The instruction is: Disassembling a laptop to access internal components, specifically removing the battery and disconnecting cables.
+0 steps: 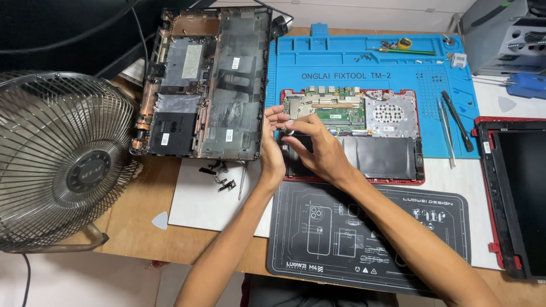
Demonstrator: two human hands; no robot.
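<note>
**Both hands meet at the open laptop's left corner**

Left of the red-edged open laptop base [364, 133], a detached black bottom cover [207, 85] lies inner side up. The left hand [273, 142], fingers loosely curled, touches the base's left edge. The right hand [318, 150] pinches something small there, too tiny to identify, beside the dark battery [378, 156].

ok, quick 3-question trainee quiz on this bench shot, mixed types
1. True or false: both hands are over the opened red laptop base.
2. What lies on the blue mat right of the base? A) tweezers and a black pry tool B) a hammer C) a soldering iron
3. What stands at the far left of the desk?

Key: 1 true; 2 A; 3 a metal-cage fan.
</note>
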